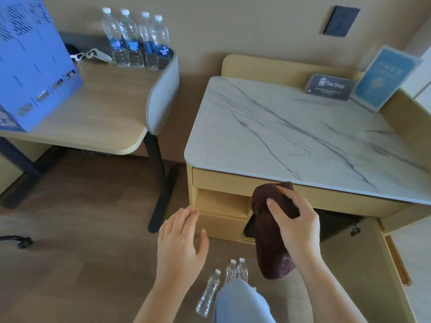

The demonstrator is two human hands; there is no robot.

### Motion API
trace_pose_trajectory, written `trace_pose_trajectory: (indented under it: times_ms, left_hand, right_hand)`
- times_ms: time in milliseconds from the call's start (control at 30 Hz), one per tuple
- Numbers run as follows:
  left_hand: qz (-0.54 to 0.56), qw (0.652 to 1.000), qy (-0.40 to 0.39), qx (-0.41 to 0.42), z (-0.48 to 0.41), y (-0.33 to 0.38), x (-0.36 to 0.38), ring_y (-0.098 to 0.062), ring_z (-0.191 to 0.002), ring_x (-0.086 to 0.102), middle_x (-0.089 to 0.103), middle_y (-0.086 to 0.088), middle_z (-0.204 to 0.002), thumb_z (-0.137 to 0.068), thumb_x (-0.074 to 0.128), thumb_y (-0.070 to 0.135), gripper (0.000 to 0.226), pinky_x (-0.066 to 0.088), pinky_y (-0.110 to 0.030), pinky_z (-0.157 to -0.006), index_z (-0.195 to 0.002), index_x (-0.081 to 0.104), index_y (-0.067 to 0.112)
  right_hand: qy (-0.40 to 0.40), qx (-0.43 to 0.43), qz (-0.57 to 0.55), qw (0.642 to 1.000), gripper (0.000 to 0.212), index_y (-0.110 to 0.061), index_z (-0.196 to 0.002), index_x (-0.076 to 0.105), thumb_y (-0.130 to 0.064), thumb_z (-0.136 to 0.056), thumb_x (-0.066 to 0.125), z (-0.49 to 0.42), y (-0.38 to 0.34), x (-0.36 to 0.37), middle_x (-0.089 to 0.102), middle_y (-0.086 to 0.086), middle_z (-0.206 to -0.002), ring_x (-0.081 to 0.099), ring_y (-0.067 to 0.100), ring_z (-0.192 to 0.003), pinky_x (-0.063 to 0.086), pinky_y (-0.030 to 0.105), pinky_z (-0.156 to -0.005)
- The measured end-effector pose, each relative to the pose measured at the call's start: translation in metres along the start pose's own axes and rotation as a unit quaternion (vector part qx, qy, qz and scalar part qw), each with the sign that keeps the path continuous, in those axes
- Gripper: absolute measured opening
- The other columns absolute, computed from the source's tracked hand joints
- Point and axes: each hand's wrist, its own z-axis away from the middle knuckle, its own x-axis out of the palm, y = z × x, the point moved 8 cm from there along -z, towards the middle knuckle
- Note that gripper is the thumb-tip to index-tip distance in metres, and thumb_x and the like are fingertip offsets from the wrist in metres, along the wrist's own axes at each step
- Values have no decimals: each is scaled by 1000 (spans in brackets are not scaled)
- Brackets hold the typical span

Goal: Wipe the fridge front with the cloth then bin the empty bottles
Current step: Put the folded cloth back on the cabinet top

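Note:
My right hand (296, 220) grips a dark brown cloth (270, 243) that hangs down in front of the cabinet, just below the marble top's front edge. Behind the cloth a dark fridge front (333, 226) sits in the cabinet's lower opening, partly hidden. My left hand (180, 243) hovers with fingers apart and nothing in it, left of the cloth and near the cabinet's corner. Three empty clear bottles (210, 292) lie and stand on the floor by my knee, low in the view.
A marble-topped cabinet (303, 136) with two sign cards (330, 86) fills the right. A cabinet door (396, 259) stands open at lower right. A wooden desk (98, 108) on the left carries several full water bottles (137, 40) and a blue box (30, 66).

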Motion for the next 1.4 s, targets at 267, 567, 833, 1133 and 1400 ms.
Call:
trace_pose_trajectory:
  times_ms: [267,567,833,1133,1400]
  left_hand:
    - [-9,999,-32,26,-50,-13,20,-21,-103,59,65,-5,-110,-81,43,32,39,45,-39,-88,-101,67,9]
    - [-7,996,-17,89,-195,-33,59,-27,-101,62,65,-9,-111,-74,60,23,35,46,-44,-86,-105,67,8]
    - [2,987,-48,152,-334,-46,102,-25,-106,61,64,-8,-114,-84,42,31,41,51,-45,-86,-109,65,8]
    - [20,987,-70,144,-404,-64,155,-25,-103,63,66,-8,-112,-79,57,28,35,53,-44,-82,-108,66,9]
    - [21,983,-125,131,-418,-70,194,-26,-104,62,65,-9,-113,-78,56,27,38,52,-41,-83,-109,65,8]
  right_hand:
    - [22,16,-15,1000,25,-43,-93,61,-24,-79,70,-54,-1,33,62,-10,-100,56,6,-96,45,30,-87]
    - [51,-12,-14,999,24,-33,-101,62,-21,-81,67,-180,-19,90,60,-9,-98,52,-4,-89,37,10,-72]
    - [105,21,15,994,26,-30,-106,63,-26,-80,66,-310,-35,132,62,-2,-102,54,12,-94,36,23,-80]
    - [70,38,78,994,36,-28,-117,59,-33,-82,64,-417,-13,190,58,6,-116,53,17,-98,39,26,-85]
    - [-19,23,239,971,54,-33,-135,40,-47,-86,55,-428,8,210,41,3,-110,43,14,-82,36,23,-72]
